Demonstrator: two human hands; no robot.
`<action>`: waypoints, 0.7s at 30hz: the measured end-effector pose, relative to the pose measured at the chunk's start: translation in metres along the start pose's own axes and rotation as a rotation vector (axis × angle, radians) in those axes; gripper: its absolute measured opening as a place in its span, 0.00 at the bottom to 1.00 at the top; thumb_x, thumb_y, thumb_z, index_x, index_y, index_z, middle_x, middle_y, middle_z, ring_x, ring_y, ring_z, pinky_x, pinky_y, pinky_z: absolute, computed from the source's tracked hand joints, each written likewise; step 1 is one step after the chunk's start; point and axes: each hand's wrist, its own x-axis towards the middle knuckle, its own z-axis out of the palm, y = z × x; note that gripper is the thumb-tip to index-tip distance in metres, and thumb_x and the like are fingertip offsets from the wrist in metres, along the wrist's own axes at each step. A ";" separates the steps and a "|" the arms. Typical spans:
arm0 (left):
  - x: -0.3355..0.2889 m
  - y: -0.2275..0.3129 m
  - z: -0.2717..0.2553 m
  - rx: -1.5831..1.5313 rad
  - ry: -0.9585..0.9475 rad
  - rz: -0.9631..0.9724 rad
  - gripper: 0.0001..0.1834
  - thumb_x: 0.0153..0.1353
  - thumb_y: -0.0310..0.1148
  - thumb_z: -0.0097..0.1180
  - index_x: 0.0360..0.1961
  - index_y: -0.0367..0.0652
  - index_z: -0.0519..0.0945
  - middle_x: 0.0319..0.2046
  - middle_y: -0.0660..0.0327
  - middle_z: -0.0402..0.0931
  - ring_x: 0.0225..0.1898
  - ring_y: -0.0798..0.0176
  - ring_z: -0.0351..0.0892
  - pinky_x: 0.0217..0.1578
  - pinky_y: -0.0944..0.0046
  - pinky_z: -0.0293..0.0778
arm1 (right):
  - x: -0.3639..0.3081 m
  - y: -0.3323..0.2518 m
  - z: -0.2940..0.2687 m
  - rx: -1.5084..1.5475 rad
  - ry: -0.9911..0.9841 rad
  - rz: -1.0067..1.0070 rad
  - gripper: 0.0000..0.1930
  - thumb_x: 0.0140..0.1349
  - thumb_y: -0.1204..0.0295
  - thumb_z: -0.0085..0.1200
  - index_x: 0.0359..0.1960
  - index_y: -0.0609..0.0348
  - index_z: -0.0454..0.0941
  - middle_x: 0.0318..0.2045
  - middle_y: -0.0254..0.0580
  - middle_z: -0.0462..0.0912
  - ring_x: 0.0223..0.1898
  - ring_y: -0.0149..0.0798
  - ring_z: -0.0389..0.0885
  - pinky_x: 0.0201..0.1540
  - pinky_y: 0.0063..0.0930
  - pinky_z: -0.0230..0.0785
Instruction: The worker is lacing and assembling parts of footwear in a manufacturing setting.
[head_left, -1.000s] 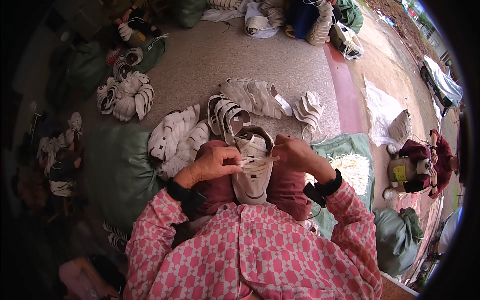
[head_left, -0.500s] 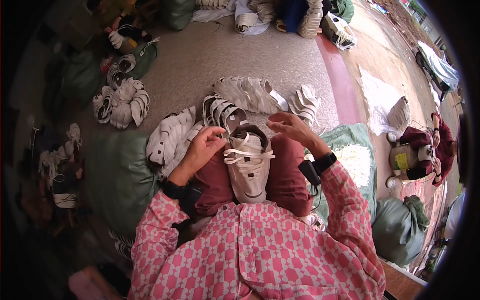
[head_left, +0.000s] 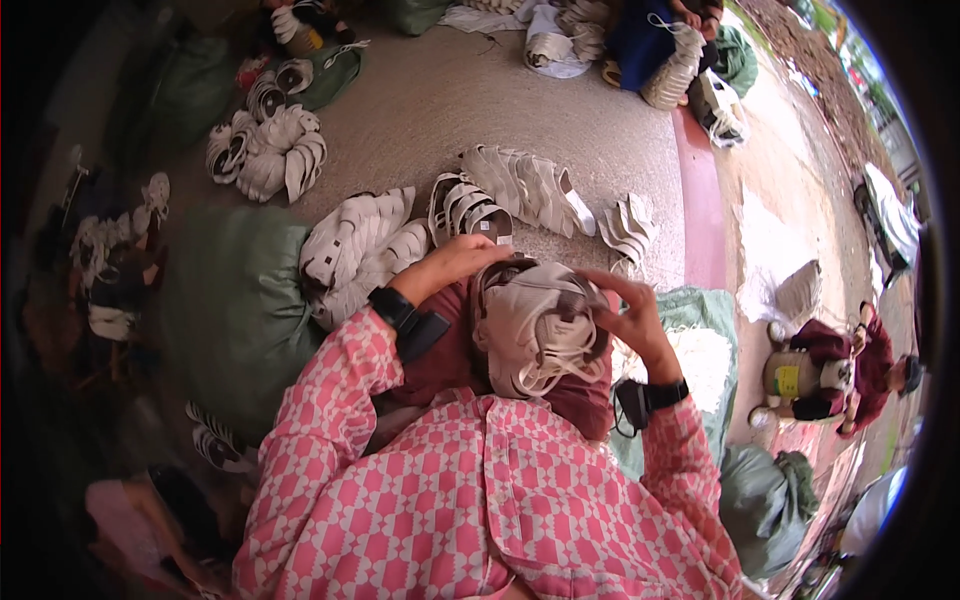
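A white strappy sandal upper (head_left: pixel 540 330) with brown trim rests on my lap, over dark red trousers. My left hand (head_left: pixel 462 262) reaches over its far left edge with fingers curled on the rim. My right hand (head_left: pixel 632 318) holds its right side, fingers spread along the straps. Both forearms wear pink and white checked sleeves, and a black band sits on each wrist.
Rows of white sandal uppers (head_left: pixel 365 245) lie on the concrete ahead, with more piles (head_left: pixel 265 155) at the far left. Green sacks (head_left: pixel 235 310) lie at my left and right. A seated person in dark red (head_left: pixel 835 370) works at the right; another sits at the far top.
The sandal upper has turned in my lap and my hands have shifted around it: the left moved to its far edge, the right slid down its right side.
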 end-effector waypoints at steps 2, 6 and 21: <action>0.007 0.004 0.005 0.052 -0.007 0.020 0.26 0.62 0.52 0.57 0.43 0.35 0.80 0.39 0.62 0.79 0.41 0.71 0.76 0.40 0.72 0.71 | -0.025 -0.008 -0.003 0.042 0.069 0.102 0.26 0.43 0.83 0.59 0.51 0.62 0.79 0.48 0.47 0.83 0.53 0.35 0.79 0.57 0.31 0.67; 0.014 0.008 0.014 0.134 -0.057 -0.008 0.38 0.50 0.61 0.64 0.44 0.32 0.80 0.39 0.55 0.79 0.41 0.64 0.76 0.41 0.67 0.71 | -0.059 -0.009 0.002 0.249 0.140 0.197 0.29 0.42 0.86 0.57 0.53 0.62 0.78 0.51 0.43 0.82 0.55 0.33 0.76 0.60 0.28 0.64; 0.021 -0.035 0.032 -0.078 0.187 0.201 0.16 0.56 0.32 0.53 0.44 0.38 0.82 0.35 0.57 0.81 0.38 0.62 0.77 0.40 0.63 0.72 | 0.031 0.029 0.051 0.071 0.406 0.246 0.16 0.62 0.72 0.49 0.50 0.62 0.78 0.26 0.35 0.79 0.26 0.25 0.74 0.31 0.23 0.68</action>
